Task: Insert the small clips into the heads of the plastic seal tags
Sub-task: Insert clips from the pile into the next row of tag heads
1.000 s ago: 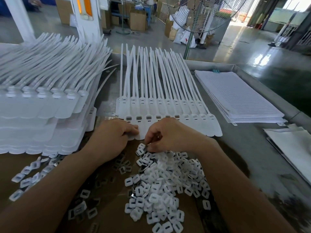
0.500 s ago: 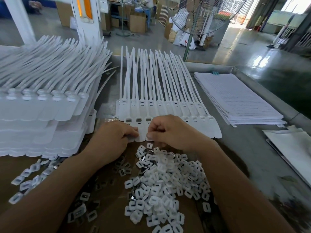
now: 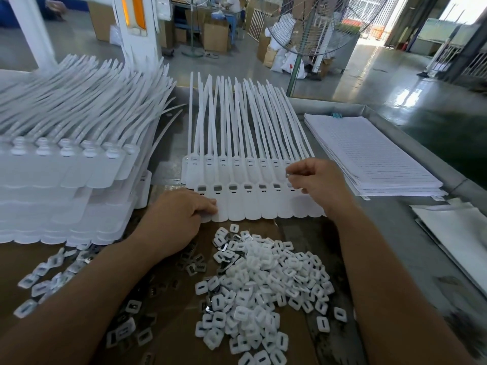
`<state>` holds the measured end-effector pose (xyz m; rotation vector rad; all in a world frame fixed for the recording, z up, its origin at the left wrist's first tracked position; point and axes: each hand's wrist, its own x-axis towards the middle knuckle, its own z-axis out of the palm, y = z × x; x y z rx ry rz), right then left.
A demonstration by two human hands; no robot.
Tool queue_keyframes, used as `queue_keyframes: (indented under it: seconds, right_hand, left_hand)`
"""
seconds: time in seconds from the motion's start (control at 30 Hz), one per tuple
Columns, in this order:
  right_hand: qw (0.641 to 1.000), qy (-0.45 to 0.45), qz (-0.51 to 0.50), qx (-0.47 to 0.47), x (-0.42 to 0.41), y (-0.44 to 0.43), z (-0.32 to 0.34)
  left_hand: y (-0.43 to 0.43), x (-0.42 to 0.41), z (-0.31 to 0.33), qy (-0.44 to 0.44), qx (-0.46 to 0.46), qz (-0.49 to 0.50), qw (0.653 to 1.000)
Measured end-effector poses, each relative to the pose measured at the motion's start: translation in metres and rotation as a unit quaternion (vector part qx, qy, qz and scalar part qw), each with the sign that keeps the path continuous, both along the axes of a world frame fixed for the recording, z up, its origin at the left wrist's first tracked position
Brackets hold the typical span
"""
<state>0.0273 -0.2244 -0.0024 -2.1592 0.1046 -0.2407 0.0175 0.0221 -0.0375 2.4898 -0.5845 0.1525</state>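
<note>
A stack of lined sheets [image 3: 369,154] lies at my right on the grey surface [image 3: 382,233], with something blue [image 3: 337,115] at its far corner (too small to tell what). Beyond the surface a wire-caged fan [image 3: 324,25], a white pillar [image 3: 137,30] with an orange strip and cardboard boxes [image 3: 215,36] stand on the glossy floor [image 3: 390,83].

No text, label, brand or number is being shown legibly. A red mark is being displayed on a white sack [image 3: 291,65] in the background, too blurred to be read; the stacked sheets [image 3: 369,154] are being seen only as faint ruled lines.
</note>
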Motion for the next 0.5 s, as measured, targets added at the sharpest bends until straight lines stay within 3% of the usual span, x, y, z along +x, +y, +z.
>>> queue_keyframes:
  seconds: [0.2,0.5]
  right_hand:
    - [0.999,0.000,-0.045,-0.030,0.005,-0.008,-0.012]
    - [0.994,0.030,-0.037,-0.095,0.008,-0.011,-0.020]
  left_hand:
    - [0.000,-0.002,0.001,-0.002,0.002,-0.002,1.000]
    - [0.001,-0.004,0.001,-0.001,-0.001,-0.004,1.000]
